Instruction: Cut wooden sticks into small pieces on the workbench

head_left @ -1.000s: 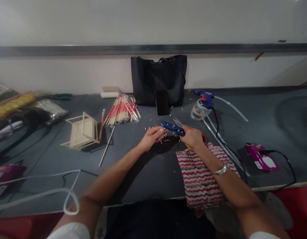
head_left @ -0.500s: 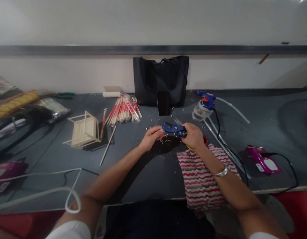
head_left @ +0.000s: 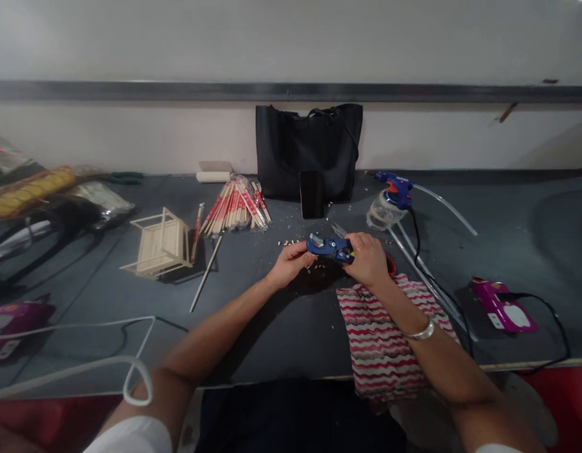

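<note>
My right hand (head_left: 366, 258) is wrapped round the handles of a blue hand cutter (head_left: 326, 246), whose head points left. A pale metallic part shows at its head. My left hand (head_left: 291, 263) is closed in a pinch right at the cutter's head; what lies between its fingertips is too small or hidden to name. Small cut bits of pale wooden stick (head_left: 315, 267) lie on the table below and around the cutter. Behind my right hand the tip of a pointed metal tool (head_left: 338, 230) shows on the table.
Left stand a small stick-built chair frame (head_left: 162, 248), a loose stick (head_left: 206, 274) and bagged chopsticks (head_left: 236, 204). A phone (head_left: 312, 195) leans on a black bag (head_left: 309, 148). Right are a corded blue glue gun (head_left: 397, 190) on a jar, a striped cloth (head_left: 385, 340) and a purple box (head_left: 504, 306).
The cutter's head looks more opened, with a pale metallic part now showing where it was dark. Both hands stay nearly in place; the whole view has shifted slightly.
</note>
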A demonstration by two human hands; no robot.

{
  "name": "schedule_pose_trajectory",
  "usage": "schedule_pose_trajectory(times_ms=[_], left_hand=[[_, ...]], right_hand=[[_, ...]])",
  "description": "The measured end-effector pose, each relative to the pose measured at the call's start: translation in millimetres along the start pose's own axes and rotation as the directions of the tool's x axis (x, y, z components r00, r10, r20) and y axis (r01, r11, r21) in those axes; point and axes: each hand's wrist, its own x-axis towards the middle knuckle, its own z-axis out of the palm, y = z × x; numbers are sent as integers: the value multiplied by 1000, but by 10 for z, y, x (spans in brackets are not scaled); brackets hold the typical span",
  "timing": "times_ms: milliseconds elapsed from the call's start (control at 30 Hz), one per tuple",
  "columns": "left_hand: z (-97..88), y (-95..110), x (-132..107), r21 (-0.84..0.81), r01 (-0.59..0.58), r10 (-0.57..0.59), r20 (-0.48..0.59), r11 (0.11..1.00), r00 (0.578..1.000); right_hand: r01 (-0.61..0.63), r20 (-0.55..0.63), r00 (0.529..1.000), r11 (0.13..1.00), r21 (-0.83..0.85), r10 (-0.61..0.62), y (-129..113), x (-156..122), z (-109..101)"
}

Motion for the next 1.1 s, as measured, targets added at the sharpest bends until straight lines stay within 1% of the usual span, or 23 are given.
schedule_pose_trajectory(times_ms=[200, 400, 700, 833, 1100], left_hand=[[-1, -34, -8, -6, -5, 5, -1, 1000, 1000], [-6, -24, -16, -14, -5, 5, 9, 1000, 1000], [-9, -23, -7, 3, -39, 39, 47, 999, 998], [-4, -22, -7, 1, -24, 24, 54, 1000, 998], [-3, -16, -7, 20, -21, 19, 88, 1000, 996]], right_hand=[[-10, 43, 999, 1000, -15, 11, -29, 5, -28], [-14, 81, 997, 1000, -4, 14, -37, 2, -33], [13, 44, 999, 1000, 21, -14, -18, 6, -4], [12, 79, 997, 999, 39, -16, -14, 12, -27], [-68, 154, 986, 998, 13, 65, -46, 15, -83]])
